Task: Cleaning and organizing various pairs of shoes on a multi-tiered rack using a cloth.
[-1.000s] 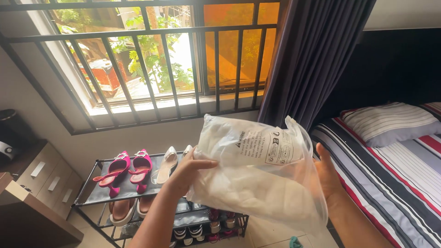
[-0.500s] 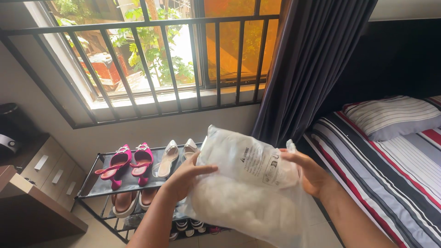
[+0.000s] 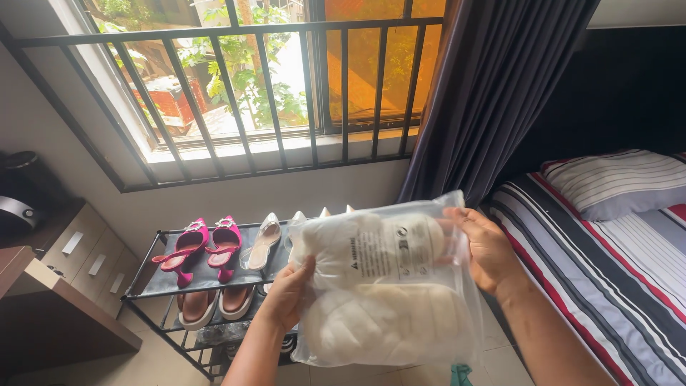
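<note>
I hold a clear plastic bag [image 3: 386, 286] with something soft and cream-white inside it, up in front of me. My left hand [image 3: 286, 294] grips the bag's left edge, thumb on the front. My right hand [image 3: 486, 250] grips its upper right corner, fingers over the front. A printed label patch faces me on the bag's upper half. The bag hides part of the shoe rack behind it.
A black shoe rack [image 3: 146, 289] under the barred window [image 3: 250, 86] carries pink heels [image 3: 193, 246], pale heels [image 3: 263, 239] and sandals below. A bed with striped sheets [image 3: 614, 271] and a pillow [image 3: 614, 182] lies at right, a dark curtain [image 3: 493, 100] beside it, wooden drawers [image 3: 78, 257] at left.
The bag has dropped lower and turned flatter toward me. My right hand shifted from behind its right side to gripping its upper right corner; my left slid down the left edge.
</note>
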